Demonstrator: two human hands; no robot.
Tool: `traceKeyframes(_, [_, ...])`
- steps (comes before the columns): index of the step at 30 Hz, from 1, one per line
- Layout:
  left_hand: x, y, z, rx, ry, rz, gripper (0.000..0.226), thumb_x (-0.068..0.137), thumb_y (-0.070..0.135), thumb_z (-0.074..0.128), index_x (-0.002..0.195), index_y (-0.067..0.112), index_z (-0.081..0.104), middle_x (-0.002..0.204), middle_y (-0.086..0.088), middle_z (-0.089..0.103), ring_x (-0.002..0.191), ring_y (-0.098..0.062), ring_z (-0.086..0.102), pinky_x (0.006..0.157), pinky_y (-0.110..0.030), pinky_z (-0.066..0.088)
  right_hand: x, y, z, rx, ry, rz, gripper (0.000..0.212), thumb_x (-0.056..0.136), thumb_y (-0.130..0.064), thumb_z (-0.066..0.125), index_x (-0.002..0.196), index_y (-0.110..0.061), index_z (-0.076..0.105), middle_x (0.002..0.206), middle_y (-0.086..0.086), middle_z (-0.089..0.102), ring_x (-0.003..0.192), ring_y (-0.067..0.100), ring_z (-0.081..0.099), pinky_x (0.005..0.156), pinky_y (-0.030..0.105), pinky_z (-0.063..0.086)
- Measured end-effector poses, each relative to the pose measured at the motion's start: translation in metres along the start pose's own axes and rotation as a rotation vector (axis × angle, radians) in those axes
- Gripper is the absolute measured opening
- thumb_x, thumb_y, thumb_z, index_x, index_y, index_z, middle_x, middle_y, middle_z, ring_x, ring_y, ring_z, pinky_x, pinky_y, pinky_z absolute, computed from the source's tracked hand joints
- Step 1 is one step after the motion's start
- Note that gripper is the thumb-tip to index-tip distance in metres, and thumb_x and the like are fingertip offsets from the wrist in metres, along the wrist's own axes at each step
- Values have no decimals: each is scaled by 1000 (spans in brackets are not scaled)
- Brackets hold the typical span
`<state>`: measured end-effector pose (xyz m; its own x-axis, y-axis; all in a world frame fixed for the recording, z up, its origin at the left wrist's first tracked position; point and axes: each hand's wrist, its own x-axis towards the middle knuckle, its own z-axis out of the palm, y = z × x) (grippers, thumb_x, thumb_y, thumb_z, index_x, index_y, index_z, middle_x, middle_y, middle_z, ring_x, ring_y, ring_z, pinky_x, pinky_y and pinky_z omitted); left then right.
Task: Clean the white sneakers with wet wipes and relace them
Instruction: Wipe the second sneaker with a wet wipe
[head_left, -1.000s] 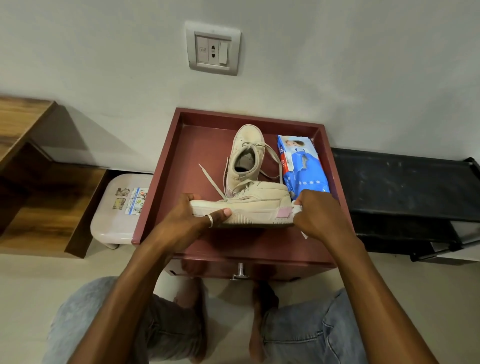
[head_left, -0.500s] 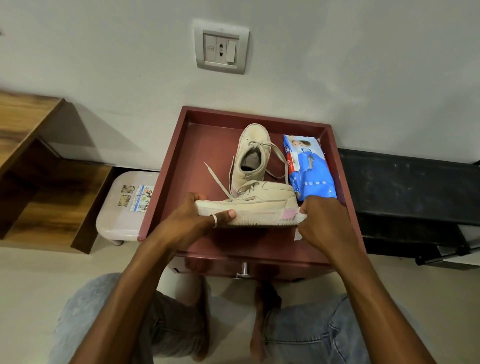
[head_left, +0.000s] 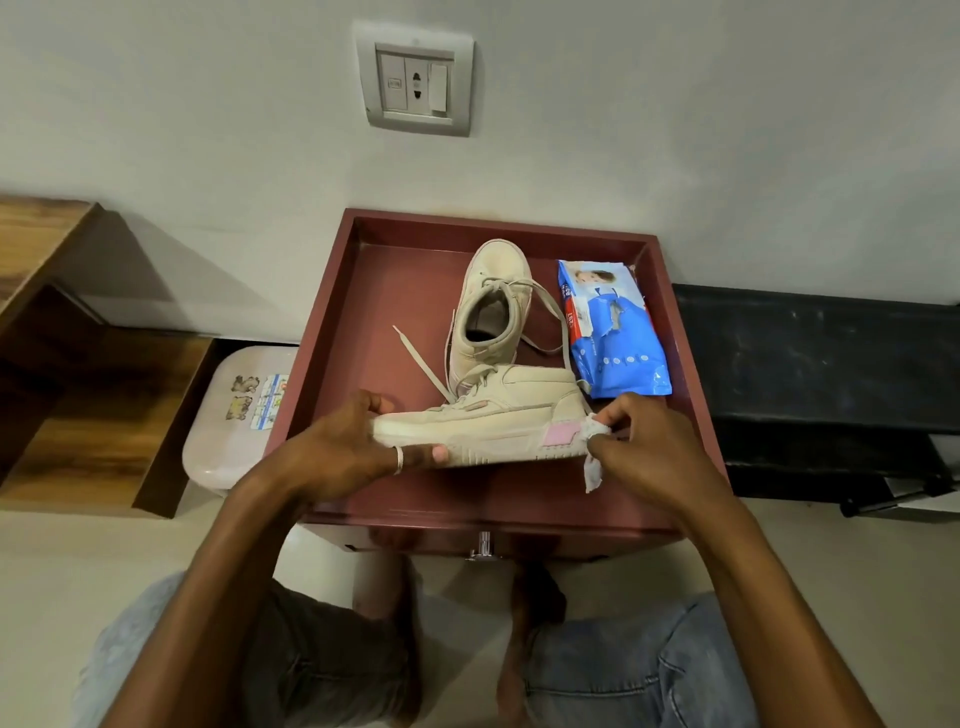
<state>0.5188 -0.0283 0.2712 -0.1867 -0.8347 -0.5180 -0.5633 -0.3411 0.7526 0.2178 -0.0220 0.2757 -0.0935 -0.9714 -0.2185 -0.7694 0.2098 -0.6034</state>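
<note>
Over the tray's (head_left: 317, 338) front edge, the left hand (head_left: 337, 460) grips one sneaker (head_left: 483, 426) by its toe, steadying it side-on so the right hand (head_left: 657, 447) can pinch a wet wipe (head_left: 592, 457) against the heel (by the pink patch). The other sneaker (head_left: 493, 306) waits behind, beside the wipes pack (head_left: 615, 338).

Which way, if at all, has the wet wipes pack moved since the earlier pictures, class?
No. The wet wipes pack still lies along the right wall of the red tray, near its far corner, as in both earlier pictures.
</note>
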Motion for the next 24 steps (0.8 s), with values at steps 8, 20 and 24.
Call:
traceKeyframes(8, [7,-1,-9,24,-69,17,102,20,76,84,108,36,50,114,6,62,102,-10,62,77,-17,52,3,-5,0,323,-52,171,5,83,-18,61,82,-16,66,73,-2,71,75,12,66,71,32,54])
traceKeyframes(20, [-1,5,-18,-121,-167,182,78,66,21,89,136,23,53,120,15,71,114,-8,67,93,-19,54,-17,-36,-24,671,108,-151,8,96,-9,56,100,-3,60,82,-5,67,72,10,66,63,31,56])
traceKeyframes(24, [-5,10,-18,-202,-198,217,76,75,13,81,144,21,50,131,14,68,122,-6,63,103,-20,49,-23,-44,-29,657,152,-294,14,96,-25,58,102,-13,59,103,11,65,93,29,66,75,46,58])
